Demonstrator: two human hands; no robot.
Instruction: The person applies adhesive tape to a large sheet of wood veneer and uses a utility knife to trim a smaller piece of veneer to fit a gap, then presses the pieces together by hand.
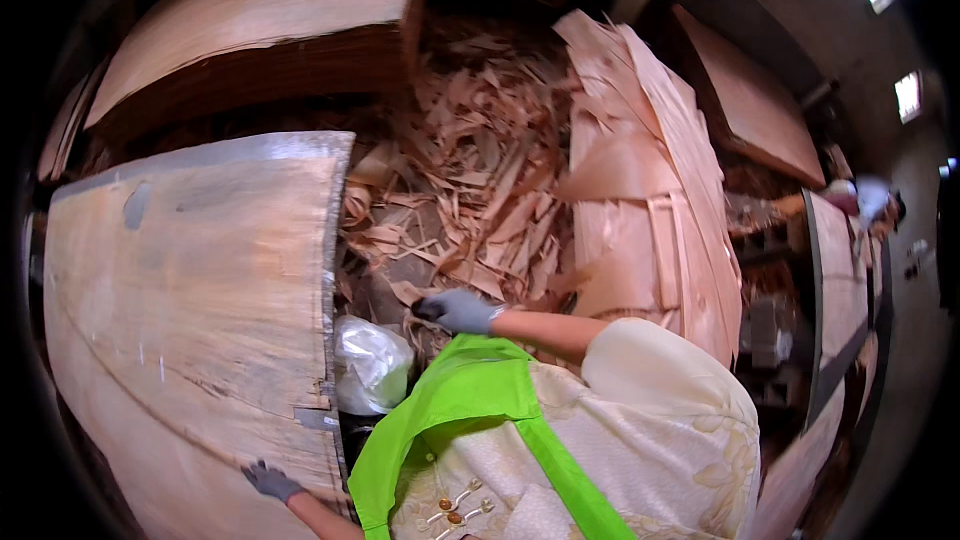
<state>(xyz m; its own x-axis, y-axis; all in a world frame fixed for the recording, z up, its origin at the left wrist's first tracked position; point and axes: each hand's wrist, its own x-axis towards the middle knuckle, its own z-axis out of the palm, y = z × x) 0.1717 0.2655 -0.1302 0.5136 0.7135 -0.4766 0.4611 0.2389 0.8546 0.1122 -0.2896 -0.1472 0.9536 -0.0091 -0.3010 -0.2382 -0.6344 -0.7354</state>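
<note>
My left hand (271,481), in a grey glove, lies with its fingers spread on a large pale wood veneer sheet (190,280) on the left. The sheet has a grey band along its far and right edges, a grey patch and a long curved crack. My right hand (460,311), in a grey glove with dark fingers, is in front of my body, over the gap to the right of that sheet. Its fingers look curled, and what they hold, if anything, is hidden. A small veneer scrap (406,292) shows right beside the fingertips.
A crumpled clear plastic bag (373,365) sits against the sheet's right edge. Torn veneer strips (490,155) cover the floor ahead. Layered veneer pieces (640,180) are heaped on the right. A tall veneer stack (270,0) stands at the far left. Another person (875,202) is at far right.
</note>
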